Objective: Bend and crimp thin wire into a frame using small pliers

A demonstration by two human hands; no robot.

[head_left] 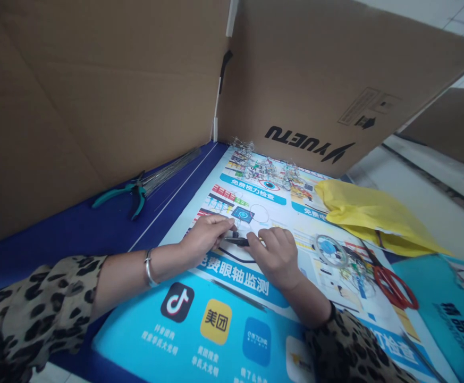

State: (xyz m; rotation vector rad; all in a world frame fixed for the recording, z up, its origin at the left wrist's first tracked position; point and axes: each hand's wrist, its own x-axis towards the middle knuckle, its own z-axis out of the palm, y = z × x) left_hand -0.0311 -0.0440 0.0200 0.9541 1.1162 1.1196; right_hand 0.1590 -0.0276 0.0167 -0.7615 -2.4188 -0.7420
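Over the middle of the printed poster, my left hand (207, 234) is closed in a pinch, thumb and forefinger together; what lies between them is too small to make out. My right hand (276, 256) grips a small black tool (237, 241) with a thin pointed end, aimed left toward the left fingertips. Its exact kind is hidden by the fingers. Just beyond the hands, a fine wire loop (264, 210) shows faintly against the print.
Teal-handled pliers (136, 192) lie at left beside a bundle of straight wires (171, 171). Tangled wire pieces (266, 169) sit at the back. To the right are a wire coil (329, 250), red-handled scissors (395, 287) and a yellow bag (375, 215). Cardboard walls (295, 74) stand behind.
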